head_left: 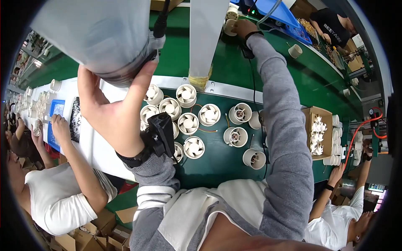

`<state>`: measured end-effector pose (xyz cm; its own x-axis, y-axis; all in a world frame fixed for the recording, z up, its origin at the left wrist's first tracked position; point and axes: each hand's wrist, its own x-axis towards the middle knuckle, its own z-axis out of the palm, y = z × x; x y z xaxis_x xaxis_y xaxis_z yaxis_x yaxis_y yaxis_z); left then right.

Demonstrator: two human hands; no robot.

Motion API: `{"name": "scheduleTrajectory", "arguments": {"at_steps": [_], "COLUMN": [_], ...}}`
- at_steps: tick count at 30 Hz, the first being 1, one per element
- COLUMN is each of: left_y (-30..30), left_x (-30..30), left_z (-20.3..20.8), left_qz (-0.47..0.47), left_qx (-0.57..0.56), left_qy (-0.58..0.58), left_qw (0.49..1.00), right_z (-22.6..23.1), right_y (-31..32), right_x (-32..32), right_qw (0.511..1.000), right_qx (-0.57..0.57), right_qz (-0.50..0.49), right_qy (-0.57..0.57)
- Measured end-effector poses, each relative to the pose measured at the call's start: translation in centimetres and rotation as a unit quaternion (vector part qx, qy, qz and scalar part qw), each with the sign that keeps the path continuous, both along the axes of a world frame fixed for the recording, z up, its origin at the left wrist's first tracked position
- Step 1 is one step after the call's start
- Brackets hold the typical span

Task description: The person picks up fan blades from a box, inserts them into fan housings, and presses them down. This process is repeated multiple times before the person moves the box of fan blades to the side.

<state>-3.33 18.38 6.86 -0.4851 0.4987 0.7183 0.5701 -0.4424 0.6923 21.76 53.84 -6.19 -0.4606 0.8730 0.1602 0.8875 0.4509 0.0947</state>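
Raised close to the camera, my left hand (pixel 111 111) wraps its fingers and thumb round the lower end of a large grey cylindrical object (pixel 96 33), blurred at this range, with a black cord (pixel 161 23) beside it. Its exact kind I cannot make out. Across the bench, my right hand (pixel 243 28) grips a white round fan housing (pixel 230 27), which stands at another white round part (pixel 232 13). Below my left hand are several white fans with impellers (pixel 194 147). Several housings (pixel 235 137) with bare motors and no impeller stand to their right.
A grey upright post (pixel 205 37) rises between my arms. At right, a cardboard box (pixel 321 156) holds white impellers; a housing (pixel 295 51) lies beyond. Blue trays (pixel 55 125) lie left. Co-workers sit at left (pixel 63 196), right (pixel 335 221) and far right (pixel 335 29).
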Motion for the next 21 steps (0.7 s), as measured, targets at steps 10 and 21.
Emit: {"name": "scheduleTrajectory", "arguments": {"at_steps": [10,21], "left_y": [0.2,-0.6], "left_x": [0.0,2.2], "left_z": [-1.3,-1.4], "left_qz": [-0.042,-0.041], "left_qx": [0.041,0.030], "left_qy": [0.034,0.025], "left_qw": [0.998,0.998], "right_z": [7.7,5.1], "right_y": [-16.6,-29.1], "right_x": [8.6,20.9], "right_qw": [0.990,0.988], "right_qx": [-0.086,-0.138], "right_qz": [0.105,-0.063], "right_qy": [0.032,0.018]}}
